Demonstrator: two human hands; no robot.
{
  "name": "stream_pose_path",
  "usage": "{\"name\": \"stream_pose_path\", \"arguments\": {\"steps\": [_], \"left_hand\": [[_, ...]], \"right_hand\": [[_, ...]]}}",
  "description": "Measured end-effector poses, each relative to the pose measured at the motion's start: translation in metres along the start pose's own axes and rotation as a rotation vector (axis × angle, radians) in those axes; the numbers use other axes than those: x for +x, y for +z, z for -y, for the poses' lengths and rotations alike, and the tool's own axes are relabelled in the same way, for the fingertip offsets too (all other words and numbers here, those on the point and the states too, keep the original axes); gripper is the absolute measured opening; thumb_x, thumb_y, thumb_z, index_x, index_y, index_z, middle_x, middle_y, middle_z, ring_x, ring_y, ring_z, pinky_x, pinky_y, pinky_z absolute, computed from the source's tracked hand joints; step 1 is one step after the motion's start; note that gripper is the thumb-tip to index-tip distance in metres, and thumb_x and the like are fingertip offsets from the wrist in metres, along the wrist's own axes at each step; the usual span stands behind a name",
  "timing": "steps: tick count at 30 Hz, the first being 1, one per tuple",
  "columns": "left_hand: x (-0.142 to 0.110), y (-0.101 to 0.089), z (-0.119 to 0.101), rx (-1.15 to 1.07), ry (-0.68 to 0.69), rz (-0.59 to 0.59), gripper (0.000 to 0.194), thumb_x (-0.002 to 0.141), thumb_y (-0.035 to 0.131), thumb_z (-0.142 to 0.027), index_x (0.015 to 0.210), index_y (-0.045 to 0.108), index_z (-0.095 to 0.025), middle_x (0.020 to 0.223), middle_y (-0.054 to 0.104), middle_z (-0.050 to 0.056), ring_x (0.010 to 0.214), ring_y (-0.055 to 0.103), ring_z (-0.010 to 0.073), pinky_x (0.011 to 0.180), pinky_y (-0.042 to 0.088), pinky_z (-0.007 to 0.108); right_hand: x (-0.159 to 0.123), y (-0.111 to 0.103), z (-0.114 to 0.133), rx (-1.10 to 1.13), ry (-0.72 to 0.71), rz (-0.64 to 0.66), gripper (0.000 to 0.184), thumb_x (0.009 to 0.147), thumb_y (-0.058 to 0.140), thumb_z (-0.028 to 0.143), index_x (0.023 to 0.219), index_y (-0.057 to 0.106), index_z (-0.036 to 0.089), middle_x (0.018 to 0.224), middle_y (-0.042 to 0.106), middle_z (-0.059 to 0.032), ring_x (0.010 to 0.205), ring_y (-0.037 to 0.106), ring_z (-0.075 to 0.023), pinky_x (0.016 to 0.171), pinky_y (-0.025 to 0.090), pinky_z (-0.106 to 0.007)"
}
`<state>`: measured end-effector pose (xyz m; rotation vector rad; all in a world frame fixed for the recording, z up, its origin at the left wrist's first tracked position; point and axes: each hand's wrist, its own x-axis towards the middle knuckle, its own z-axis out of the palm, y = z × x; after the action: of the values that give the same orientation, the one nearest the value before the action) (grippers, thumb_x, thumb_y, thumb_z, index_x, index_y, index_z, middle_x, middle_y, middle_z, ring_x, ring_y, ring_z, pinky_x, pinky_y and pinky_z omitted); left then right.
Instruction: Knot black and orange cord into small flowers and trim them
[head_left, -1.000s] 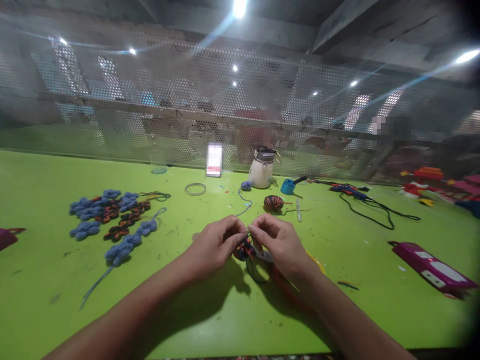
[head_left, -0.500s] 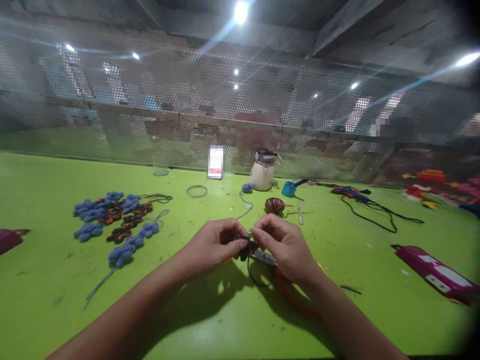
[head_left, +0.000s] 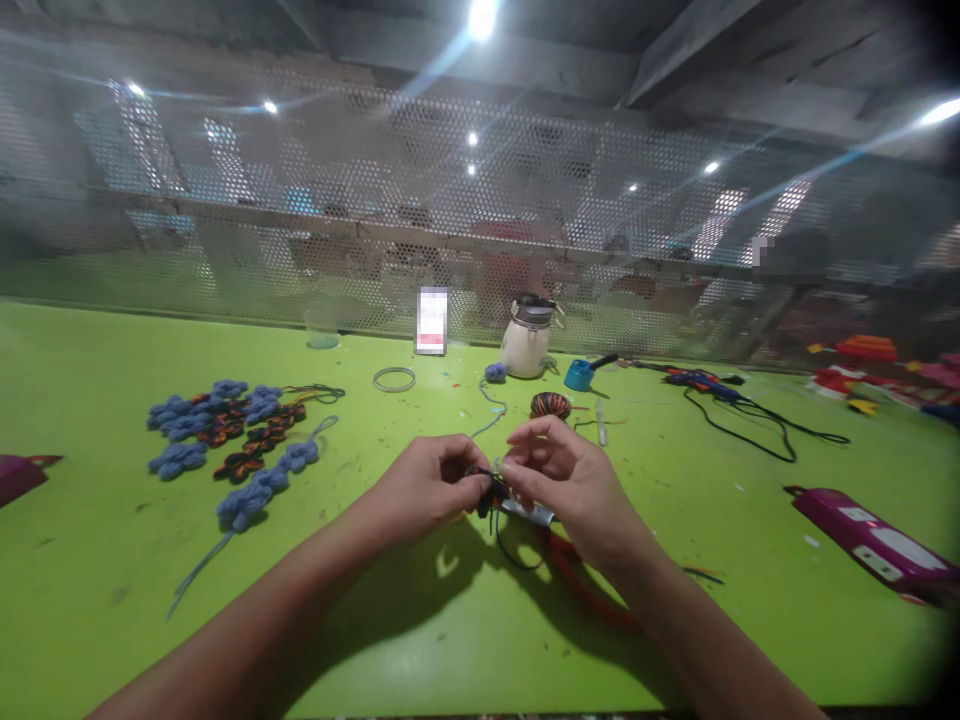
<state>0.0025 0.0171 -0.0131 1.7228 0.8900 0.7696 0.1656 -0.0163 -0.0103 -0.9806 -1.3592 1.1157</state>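
Observation:
My left hand (head_left: 431,487) is closed, thumb and forefinger pinching a small dark multicoloured yarn piece (head_left: 491,494). A loose dark strand hangs from it in a curve toward the table. My right hand (head_left: 566,485) is at the right side of the piece, its forefinger raised and its thumb close to the yarn. What lies between its thumb and other fingers is too small to make out. Beneath my right hand and forearm lie orange-handled scissors (head_left: 592,592), partly hidden. Beyond the hands is a ball of multicoloured yarn (head_left: 550,405).
Blue knotted yarn flowers (head_left: 176,460) and dark orange ones (head_left: 238,466) lie at left on the green table (head_left: 360,640). Further back are a bangle-like ring (head_left: 394,379), a phone (head_left: 431,320), a cream jar (head_left: 526,345) and a blue pot (head_left: 579,375). A glue gun (head_left: 705,384) and purple case (head_left: 874,540) lie right.
My right hand's fingers have loosened and spread, with the forefinger lifting from the thumb. My left hand still pinches the yarn piece in nearly the same place.

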Motion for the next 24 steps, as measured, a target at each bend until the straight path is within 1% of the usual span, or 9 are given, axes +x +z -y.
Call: {"name": "stream_pose_path", "arguments": {"steps": [3, 6, 14, 18, 24], "left_hand": [[0.0001, -0.0004, 0.0004, 0.058, 0.028, -0.039, 0.01, 0.069, 0.056, -0.023, 0.072, 0.057, -0.014, 0.057, 0.052, -0.001, 0.052, 0.045, 0.0103, 0.049, 0.034, 0.023], [0.0001, -0.0003, 0.0018, 0.034, 0.036, -0.014, 0.012, 0.07, 0.056, -0.025, 0.073, 0.057, -0.013, 0.06, 0.055, 0.001, 0.054, 0.046, 0.0109, 0.051, 0.035, 0.024], [-0.0009, 0.0, -0.003, -0.134, -0.051, 0.019, 0.018, 0.066, 0.062, -0.026, 0.077, 0.058, -0.013, 0.064, 0.057, 0.002, 0.055, 0.049, 0.0114, 0.055, 0.037, 0.026], [-0.0021, -0.0002, -0.0061, -0.188, -0.103, 0.023, 0.017, 0.066, 0.063, -0.026, 0.075, 0.058, -0.013, 0.062, 0.057, 0.001, 0.055, 0.048, 0.0107, 0.055, 0.037, 0.026], [-0.0013, -0.0007, -0.0036, -0.216, -0.07, -0.009, 0.014, 0.068, 0.063, -0.025, 0.072, 0.056, -0.013, 0.064, 0.056, 0.001, 0.058, 0.05, 0.0107, 0.057, 0.038, 0.025]], "right_hand": [[0.0005, -0.0028, 0.0003, 0.024, -0.008, 0.036, 0.022, 0.069, 0.068, 0.02, 0.085, 0.053, 0.018, 0.066, 0.057, 0.0023, 0.053, 0.049, -0.0072, 0.049, 0.039, -0.02], [0.0025, -0.006, -0.0024, 0.064, -0.047, 0.022, 0.018, 0.069, 0.068, 0.018, 0.081, 0.056, 0.017, 0.07, 0.056, 0.0015, 0.058, 0.049, -0.0074, 0.051, 0.04, -0.02], [0.0068, -0.0078, -0.0055, 0.135, 0.065, -0.029, 0.021, 0.065, 0.069, 0.018, 0.082, 0.057, 0.016, 0.066, 0.053, 0.0018, 0.054, 0.045, -0.0077, 0.049, 0.036, -0.021], [0.0068, -0.007, -0.0054, 0.165, 0.066, -0.027, 0.022, 0.065, 0.069, 0.017, 0.083, 0.057, 0.016, 0.066, 0.054, 0.0019, 0.054, 0.045, -0.0074, 0.051, 0.036, -0.022], [0.0053, -0.0062, -0.0056, 0.138, 0.054, -0.016, 0.02, 0.066, 0.069, 0.017, 0.083, 0.058, 0.016, 0.066, 0.054, 0.0015, 0.054, 0.046, -0.0077, 0.049, 0.035, -0.022]]}}
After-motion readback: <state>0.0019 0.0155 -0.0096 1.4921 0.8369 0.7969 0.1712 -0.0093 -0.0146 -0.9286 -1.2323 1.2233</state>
